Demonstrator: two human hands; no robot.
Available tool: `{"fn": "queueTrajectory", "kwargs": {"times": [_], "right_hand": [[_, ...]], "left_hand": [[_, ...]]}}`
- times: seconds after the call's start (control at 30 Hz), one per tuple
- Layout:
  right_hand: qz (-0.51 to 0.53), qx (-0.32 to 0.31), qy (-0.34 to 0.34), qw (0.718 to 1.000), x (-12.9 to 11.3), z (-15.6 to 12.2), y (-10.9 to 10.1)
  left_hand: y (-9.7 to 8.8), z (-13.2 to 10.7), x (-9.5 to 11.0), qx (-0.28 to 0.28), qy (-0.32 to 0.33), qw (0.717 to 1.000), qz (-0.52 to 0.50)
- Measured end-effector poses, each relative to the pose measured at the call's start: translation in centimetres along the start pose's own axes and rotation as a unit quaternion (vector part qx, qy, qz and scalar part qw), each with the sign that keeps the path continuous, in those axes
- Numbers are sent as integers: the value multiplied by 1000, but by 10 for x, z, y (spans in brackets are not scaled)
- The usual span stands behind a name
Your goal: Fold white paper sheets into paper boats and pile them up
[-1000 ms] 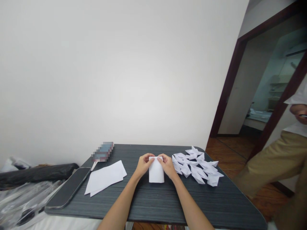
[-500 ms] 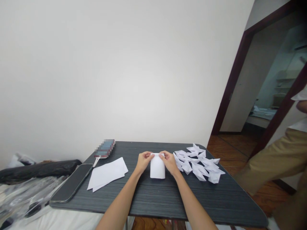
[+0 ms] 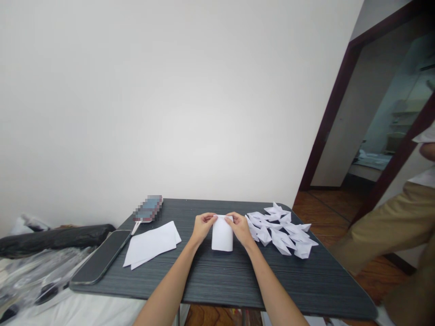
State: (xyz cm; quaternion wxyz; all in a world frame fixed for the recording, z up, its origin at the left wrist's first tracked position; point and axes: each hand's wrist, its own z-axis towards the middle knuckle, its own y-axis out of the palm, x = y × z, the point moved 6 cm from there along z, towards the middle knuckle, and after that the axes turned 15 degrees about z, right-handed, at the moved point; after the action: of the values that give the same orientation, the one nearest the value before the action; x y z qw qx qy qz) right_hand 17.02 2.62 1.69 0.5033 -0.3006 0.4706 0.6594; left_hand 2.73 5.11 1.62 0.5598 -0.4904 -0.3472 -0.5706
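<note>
A white sheet of paper (image 3: 222, 236), bent over on itself, is between my hands at the middle of the dark table (image 3: 217, 276). My left hand (image 3: 204, 225) pinches its far left corner, with thumb and fingers closed on the edge. At the far right corner my right hand (image 3: 238, 226) pinches the same edge. The curved lower end of the sheet points toward me. Several folded white paper boats (image 3: 280, 231) lie bunched just right of my right hand. Left of my left hand lie flat white sheets (image 3: 152, 244), overlapping one another.
A large dark phone (image 3: 102, 258) rests at the table's left edge. Behind it is a device with a blurred screen (image 3: 149, 209). A black wrapped roll (image 3: 54, 240) lies beyond the left edge. At right stands a person in tan trousers (image 3: 390, 222), near a doorway.
Almost nothing differs. My hands keep the same pinch on the paper, and the whole view has shifted very slightly.
</note>
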Motion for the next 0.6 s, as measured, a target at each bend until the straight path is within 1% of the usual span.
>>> {"fn": "queueTrajectory", "kwargs": {"times": [0.3, 0.53, 0.6], "right_hand": [[8, 1, -1, 1000, 0, 1, -1], [6, 5, -5, 1000, -3, -1, 0], [19, 4, 5, 1000, -4, -2, 0]], "left_hand": [[0, -1, 4, -3, 9, 1000, 8], [-1, -1, 3, 1, 8, 1000, 19], [-1, 0, 3, 2, 15, 1000, 25]]}}
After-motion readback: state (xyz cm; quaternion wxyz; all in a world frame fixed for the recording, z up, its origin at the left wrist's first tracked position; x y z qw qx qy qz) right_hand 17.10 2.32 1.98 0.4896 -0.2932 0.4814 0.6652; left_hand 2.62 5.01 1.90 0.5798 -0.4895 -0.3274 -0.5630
